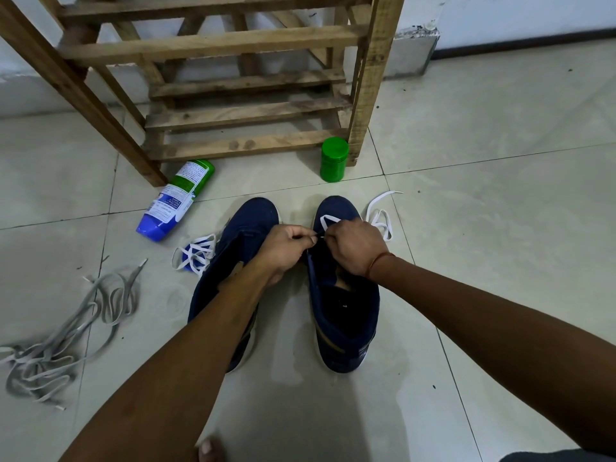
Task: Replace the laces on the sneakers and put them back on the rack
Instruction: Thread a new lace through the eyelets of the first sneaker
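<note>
Left hand (287, 249) and right hand (354, 247) pinch the flat white lace (380, 217) at the centre-frame navy fabric sneaker (345, 315); its tip could slip and miss the eyelet.

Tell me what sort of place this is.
Probably a room in a home: a pale tiled floor, a rough wooden rack against a white wall, and blue sneakers on the floor, one part-threaded with a white lace.

Bare forearms (200, 345), orange thread band (379, 262), right wrist
</note>
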